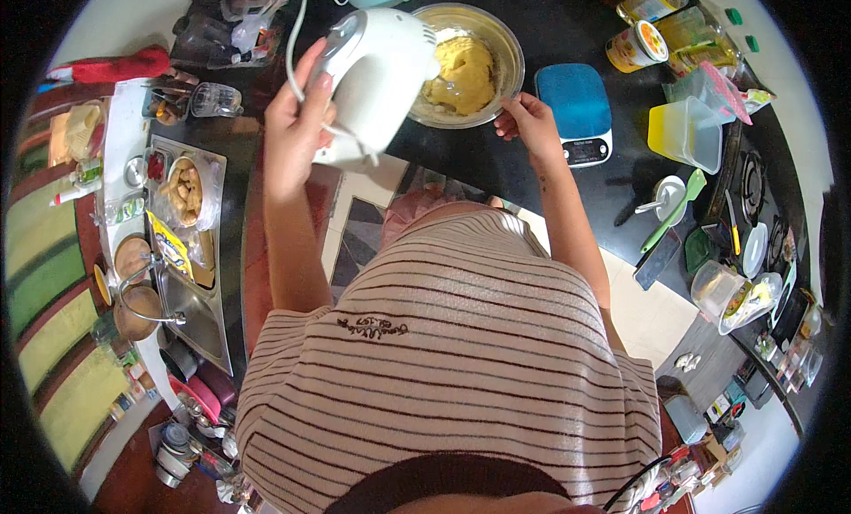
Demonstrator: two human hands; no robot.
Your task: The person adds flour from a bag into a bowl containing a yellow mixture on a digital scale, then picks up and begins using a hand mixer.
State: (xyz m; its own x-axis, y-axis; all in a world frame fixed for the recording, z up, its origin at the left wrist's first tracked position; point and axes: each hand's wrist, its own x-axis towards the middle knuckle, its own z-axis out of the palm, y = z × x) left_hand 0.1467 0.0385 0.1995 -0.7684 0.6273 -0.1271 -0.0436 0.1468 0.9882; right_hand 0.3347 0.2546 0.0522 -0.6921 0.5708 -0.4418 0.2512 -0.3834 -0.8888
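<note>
My left hand [309, 108] grips the handle of a white electric hand mixer [385, 75], whose white cord hangs over the wrist side. The mixer's front end reaches over the left rim of a round metal mixing bowl [510, 48]. Thick yellow dough or batter [471, 68] lies in the bowl, with some pale powder near the far wall. The beaters are mostly hidden at the mixture. My right hand [528, 121] pinches the bowl's near right rim between thumb and fingers. Just right of the bowl lies a kitchen scale [575, 108] with a blue top.
On the right stand a lidded tub [635, 47], oil bottles [695, 42], a plastic container [691, 131], a green spatula [675, 211], a phone [658, 260] and a gas stove [752, 181]. A steel sink [196, 314] is at left, with a bowl of peeled roots or tubers [185, 191] beside it.
</note>
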